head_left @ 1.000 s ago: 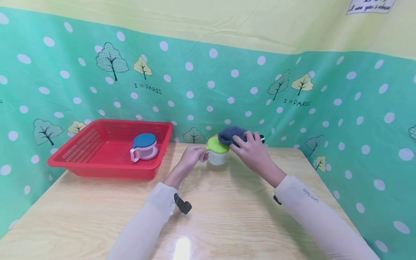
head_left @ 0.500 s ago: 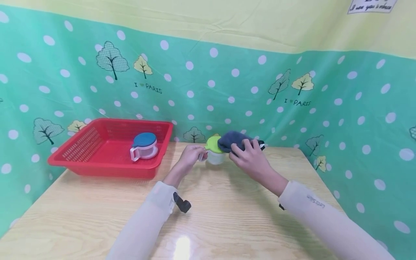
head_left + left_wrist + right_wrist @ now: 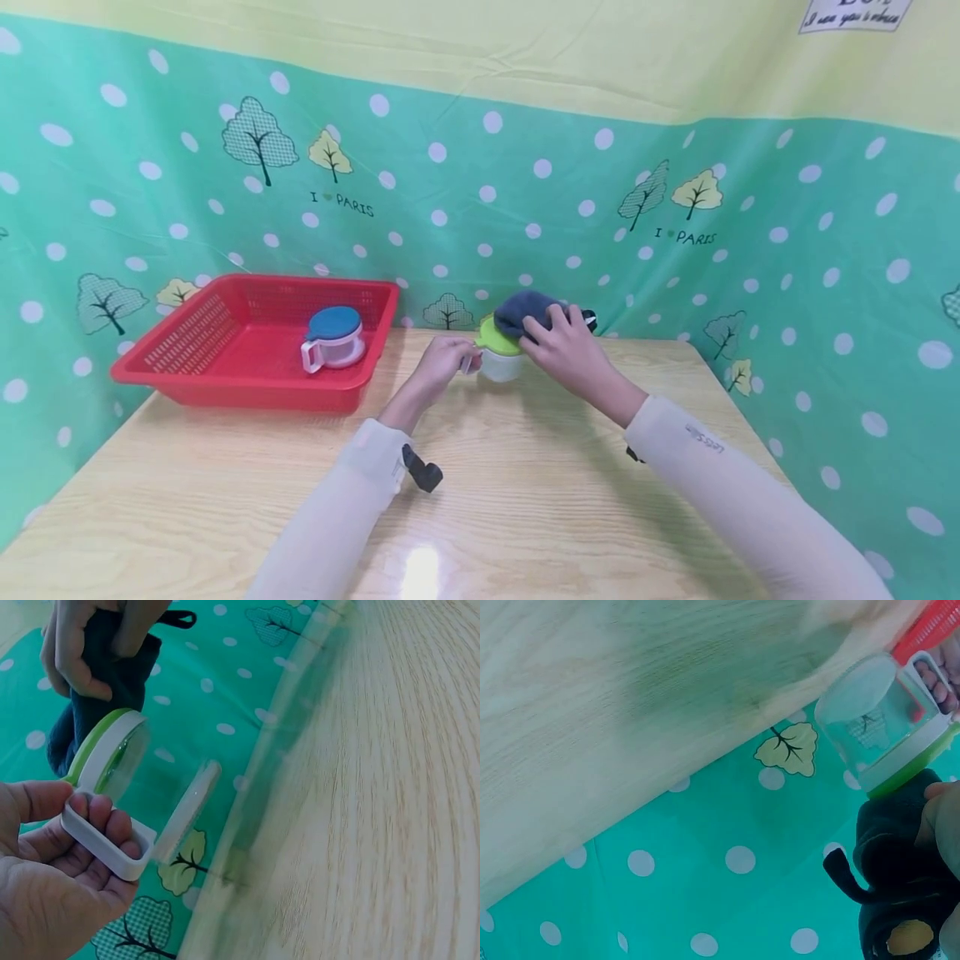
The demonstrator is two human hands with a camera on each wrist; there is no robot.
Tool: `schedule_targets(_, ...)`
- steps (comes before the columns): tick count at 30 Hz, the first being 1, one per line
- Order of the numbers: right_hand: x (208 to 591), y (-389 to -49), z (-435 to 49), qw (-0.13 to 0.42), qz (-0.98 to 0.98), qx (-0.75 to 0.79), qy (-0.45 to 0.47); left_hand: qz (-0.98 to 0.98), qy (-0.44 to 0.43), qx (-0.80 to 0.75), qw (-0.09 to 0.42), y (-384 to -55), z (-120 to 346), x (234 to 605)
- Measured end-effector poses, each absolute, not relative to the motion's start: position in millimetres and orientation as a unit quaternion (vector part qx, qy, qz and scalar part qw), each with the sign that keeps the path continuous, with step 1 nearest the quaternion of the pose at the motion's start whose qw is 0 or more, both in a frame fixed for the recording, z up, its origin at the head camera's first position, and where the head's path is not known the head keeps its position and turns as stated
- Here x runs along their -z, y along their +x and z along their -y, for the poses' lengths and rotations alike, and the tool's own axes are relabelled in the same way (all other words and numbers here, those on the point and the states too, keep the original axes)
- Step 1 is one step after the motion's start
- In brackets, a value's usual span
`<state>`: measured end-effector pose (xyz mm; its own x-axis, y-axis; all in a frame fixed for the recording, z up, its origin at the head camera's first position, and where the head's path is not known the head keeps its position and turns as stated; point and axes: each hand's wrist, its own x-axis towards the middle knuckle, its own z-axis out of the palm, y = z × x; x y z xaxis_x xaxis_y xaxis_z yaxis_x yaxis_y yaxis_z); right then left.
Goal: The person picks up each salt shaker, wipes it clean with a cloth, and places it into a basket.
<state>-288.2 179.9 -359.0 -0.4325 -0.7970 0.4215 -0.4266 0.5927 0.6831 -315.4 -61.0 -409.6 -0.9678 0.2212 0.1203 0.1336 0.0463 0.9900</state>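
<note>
A clear jar [image 3: 500, 367] with a green lid [image 3: 492, 339] and a white handle [image 3: 109, 847] is in front of me. My left hand [image 3: 442, 364] grips the handle, fingers through its loop and thumb up by the lid's tab. Bunched in my right hand [image 3: 567, 347] is a dark blue cloth [image 3: 525, 313] with a black hanging loop [image 3: 844, 876]. The cloth lies against the right part of the lid's top, hiding some of it. In the right wrist view the jar's glass side [image 3: 862, 712] looks see-through. Whether the jar touches the table I cannot tell.
On the left of the wooden table [image 3: 480, 500] stands a red plastic basket [image 3: 247, 396]. Inside it, at the right, is a similar jar [image 3: 335, 340] with a blue lid. A green dotted curtain [image 3: 480, 217] hangs behind the table's far edge.
The right hand and cloth first shifted a little towards me, then up and left, covering more of the lid's top. The left hand keeps its hold on the handle, nearly still.
</note>
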Motion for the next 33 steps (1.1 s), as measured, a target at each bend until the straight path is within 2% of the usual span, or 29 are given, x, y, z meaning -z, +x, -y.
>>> schedule_targets(4, 363, -286, -185, 0.382, 0.799, 0.252, 0.39, -0.714, 0.119, -0.69, 0.031, -325, 60, 422)
schedule_targets(17, 362, -262, -191, 0.387, 0.778, 0.26, 0.42, -0.713, 0.119, -0.69, 0.035, -326, 62, 421)
schedule_targets(33, 358, -291, -163, 0.362, 0.817, 0.231, 0.385, -0.708, 0.116, -0.695, 0.04, -327, 63, 423)
